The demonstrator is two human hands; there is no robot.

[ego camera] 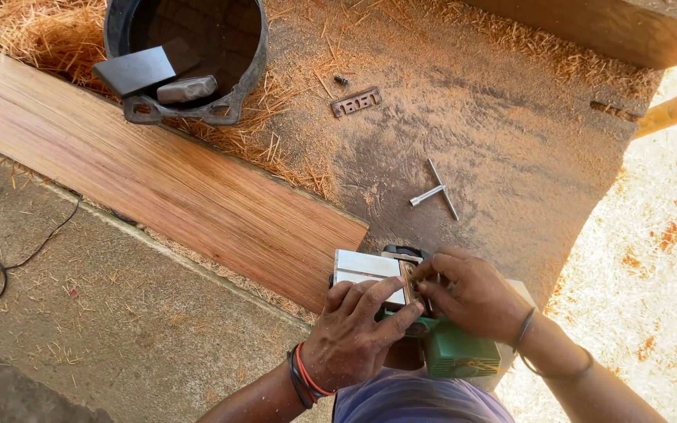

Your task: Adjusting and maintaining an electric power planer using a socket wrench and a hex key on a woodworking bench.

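A green electric hand planer (pixel 456 352) lies upside down near the bottom of the view, its silver base plate (pixel 362 266) facing up. My left hand (pixel 358 329) rests on the planer's body, with fingers reaching toward the blade drum. My right hand (pixel 472 294) pinches at a small part on the drum beside the plate. Whether it holds a blade or a screw is hidden by the fingers. Both wrists wear bands.
A long reddish wooden plank (pixel 158 180) runs diagonally at left. A T-shaped socket wrench (pixel 436 190) and a small metal plate (pixel 356 101) lie on the sawdust-covered board. A black bucket (pixel 190 47) holds a dark block and a stone. A black cable (pixel 9 262) lies on concrete.
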